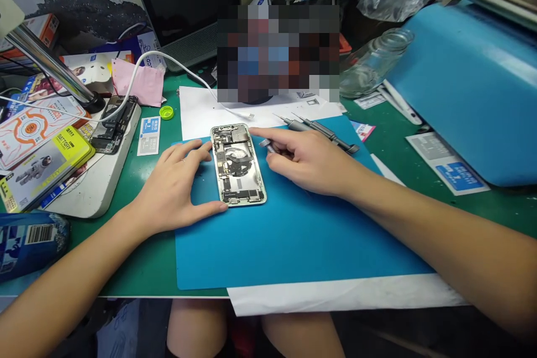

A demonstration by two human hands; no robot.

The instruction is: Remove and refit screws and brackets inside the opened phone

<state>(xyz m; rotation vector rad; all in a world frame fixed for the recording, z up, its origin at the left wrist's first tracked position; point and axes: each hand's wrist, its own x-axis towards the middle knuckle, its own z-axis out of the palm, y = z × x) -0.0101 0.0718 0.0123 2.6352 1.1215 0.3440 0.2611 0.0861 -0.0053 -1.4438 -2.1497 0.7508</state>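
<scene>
The left hand (pixel 176 184) is spread, fingers loosely arched and thumb stretched out, framing one side of a smartphone (pixel 239 170) whose inner parts lie bare. The thumb tip meets the phone's lower left corner, and the index fingertip is at its left edge, higher up. The phone lies flat between the two hands, on a blue work mat (pixel 314 240) that reaches under both of them and spreads toward the person's knees.

The right hand (pixel 308 159) is curled around a small metal tool (pixel 267 144), of which only a short grey end shows between thumb and bent fingers; the rest is hidden in the grip. Its index finger points out straight, the tip at the phone's upper right edge.

Just beyond the right hand, slim grey screwdrivers (pixel 323 133) lie side by side, their thin tips aimed away to the left. Past the phone, ahead of the right index finger, the plug of a white cable (pixel 168 57) rests on a white paper sheet (pixel 197 109); the cable arcs back over the area beyond the left hand. There, too, sit a green bottle cap (pixel 166 112) and a blue-and-grey card (pixel 149 135). Farther to the left of that hand, a second, dismantled phone (pixel 113 126) lies near a yellow battery box (pixel 48 166). Well beyond the right hand, a glass jar (pixel 373 67) leans on its side.
</scene>
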